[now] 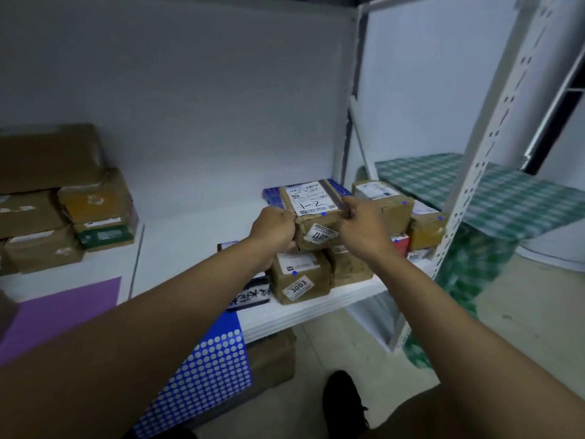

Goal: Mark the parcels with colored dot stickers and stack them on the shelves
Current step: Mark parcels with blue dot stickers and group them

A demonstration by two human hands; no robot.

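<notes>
Gripping one brown parcel [316, 213], both hands hold its ends.

I can read a handwritten "1-2" on the white shipping label [310, 198] atop the brown cardboard parcel [319, 217] gripped between my left hand [274, 228] and right hand [364, 228]; the printed lines above it are too blurred for me. On the brown cardboard parcel below [300, 277], a small white sticker [297, 288] on its front reads "3003". Other labels and the black-and-white printed strip [251, 296] beside it are illegible to me.
</notes>
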